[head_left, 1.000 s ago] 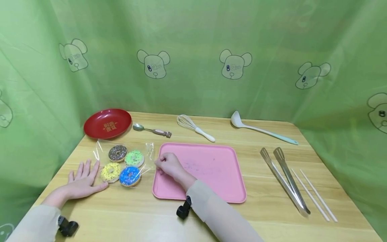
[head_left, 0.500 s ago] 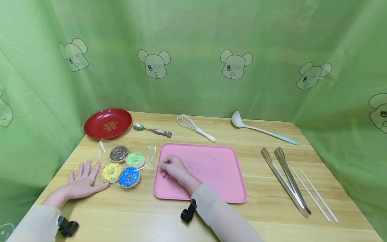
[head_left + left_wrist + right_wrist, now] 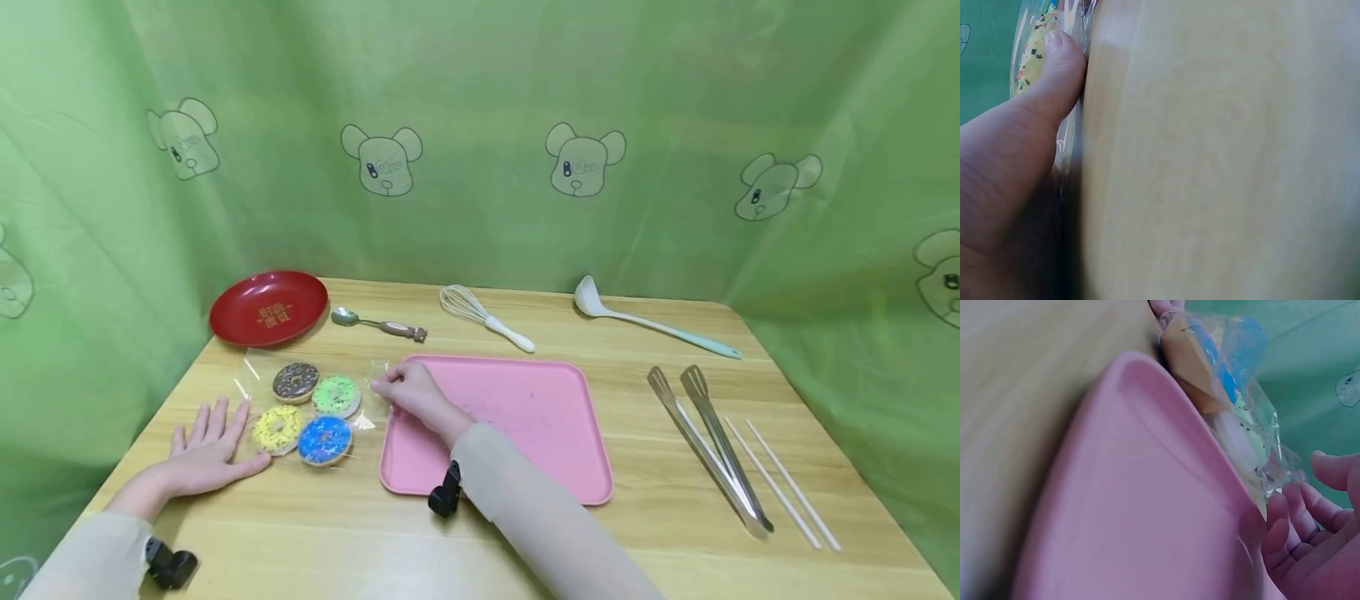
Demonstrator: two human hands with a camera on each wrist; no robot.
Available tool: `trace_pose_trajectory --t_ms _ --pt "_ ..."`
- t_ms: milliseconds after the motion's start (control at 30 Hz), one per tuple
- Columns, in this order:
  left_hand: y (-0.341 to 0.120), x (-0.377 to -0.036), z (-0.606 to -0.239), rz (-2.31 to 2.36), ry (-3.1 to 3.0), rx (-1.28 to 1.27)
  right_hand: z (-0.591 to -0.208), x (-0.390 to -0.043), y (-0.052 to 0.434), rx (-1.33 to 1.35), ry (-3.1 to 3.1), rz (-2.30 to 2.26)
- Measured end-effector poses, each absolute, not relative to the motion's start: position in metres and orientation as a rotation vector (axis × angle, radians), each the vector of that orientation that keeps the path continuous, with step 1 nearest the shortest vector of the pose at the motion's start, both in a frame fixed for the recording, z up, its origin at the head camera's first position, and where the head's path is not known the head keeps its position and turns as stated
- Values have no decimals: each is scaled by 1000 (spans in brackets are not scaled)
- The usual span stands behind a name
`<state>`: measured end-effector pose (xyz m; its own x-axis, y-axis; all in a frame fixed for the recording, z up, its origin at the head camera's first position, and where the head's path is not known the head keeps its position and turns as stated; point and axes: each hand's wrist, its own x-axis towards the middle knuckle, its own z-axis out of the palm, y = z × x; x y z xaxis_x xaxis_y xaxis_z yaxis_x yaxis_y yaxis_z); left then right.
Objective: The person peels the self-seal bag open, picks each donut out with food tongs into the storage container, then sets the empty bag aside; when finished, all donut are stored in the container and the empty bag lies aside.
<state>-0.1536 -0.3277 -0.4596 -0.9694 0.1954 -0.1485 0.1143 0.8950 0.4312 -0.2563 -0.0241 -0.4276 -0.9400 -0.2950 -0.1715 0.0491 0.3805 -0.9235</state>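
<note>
A clear plastic bag [image 3: 258, 367] lies on the left of the table. Inside are toy donuts: a brown one [image 3: 296, 382], a green one [image 3: 337, 395], a yellow one [image 3: 278, 429] and a blue one [image 3: 325, 440]. My left hand [image 3: 201, 457] rests flat with fingers spread at the bag's left edge, its thumb near the yellow donut. My right hand [image 3: 420, 396] reaches over the left rim of a pink tray [image 3: 540, 433], at the bag's right end. In the right wrist view its thumb [image 3: 1329, 470] stands apart from the bent fingers, which are right at the plastic edge.
A red plate [image 3: 247, 312], a spoon [image 3: 390, 327], a whisk [image 3: 495, 325] and a ladle [image 3: 652, 323] line the back of the table. Metal tongs [image 3: 712, 458] and two white chopsticks [image 3: 783, 487] lie at the right. Green curtain [image 3: 480, 83] surrounds the table.
My right hand drew back rightward over the tray, then moved left and up to the bag's right end again. The bag's plastic shifted slightly. My left hand stays put.
</note>
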Motion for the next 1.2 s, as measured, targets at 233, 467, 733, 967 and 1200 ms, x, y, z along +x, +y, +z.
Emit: trace_pose_trajectory --t_ms 233,467,733,967,1200 --pt "-327 -154 -459 615 2871 217 -428 -258 -34 -196 2379 -1512" --pt "-328 -154 -463 590 2866 220 -430 -255 -25 -212 2355 -1537" --pt "-326 -154 -458 569 2869 223 -436 -256 -16 -187 2267 -1629" --pt "-328 -154 -460 592 2868 220 -437 -256 -10 -178 2230 -1678" --pt "-334 -159 -467 605 2862 227 -439 -255 -5 -165 2249 -1671"
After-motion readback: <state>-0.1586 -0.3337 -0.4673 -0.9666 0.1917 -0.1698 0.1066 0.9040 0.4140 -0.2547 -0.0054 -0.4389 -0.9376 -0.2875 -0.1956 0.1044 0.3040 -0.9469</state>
